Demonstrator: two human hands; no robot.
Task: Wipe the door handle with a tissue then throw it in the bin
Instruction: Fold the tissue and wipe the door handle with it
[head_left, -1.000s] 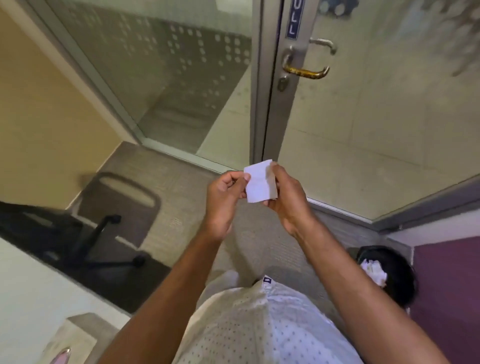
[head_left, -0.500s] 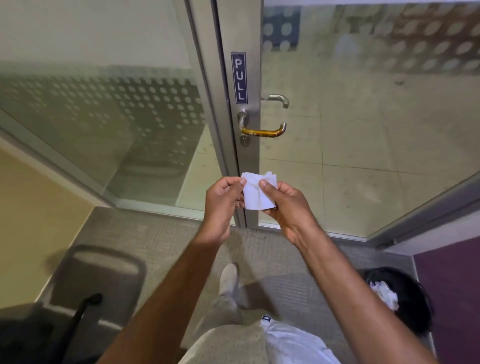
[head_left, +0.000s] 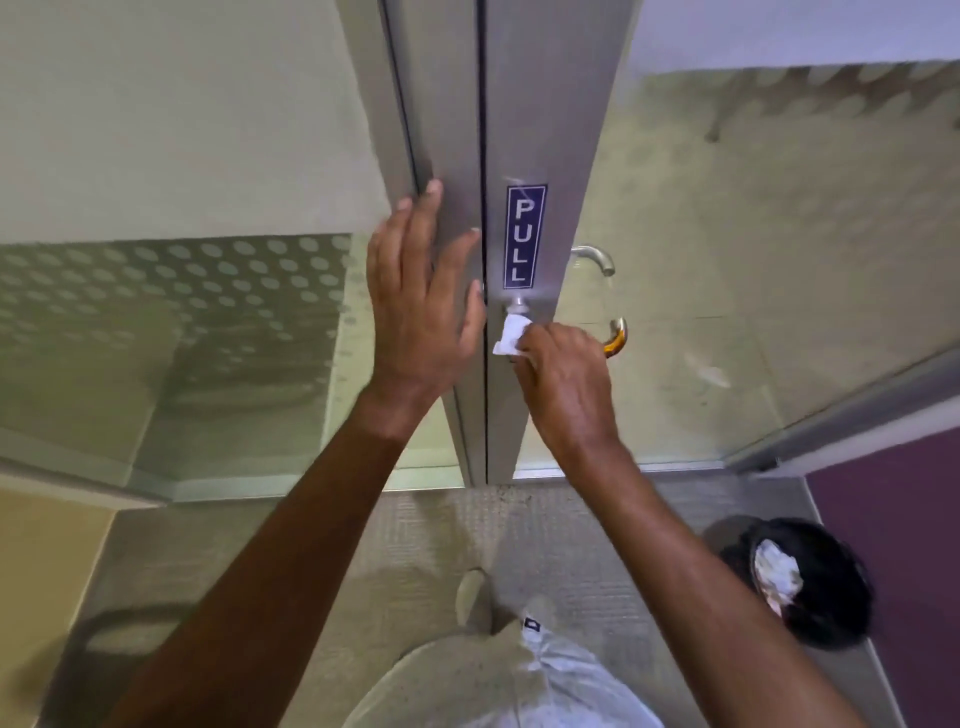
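Note:
My right hand grips a white tissue and presses it on the brass door handle, close to where the handle joins the metal door frame. Only the handle's curved end shows past my knuckles. My left hand lies flat and open on the grey frame, left of the blue PULL sign. A black bin with white crumpled paper inside stands on the floor at the lower right.
A second, silver handle shows through the glass on the door's far side. Glass panels flank the frame. A purple wall rises behind the bin. Grey carpet and my shoe are below.
Both hands held the tissue in front of me before. Now I stand closer to the door, my right hand has carried the tissue onto the handle, and my left hand has let go and rests on the frame.

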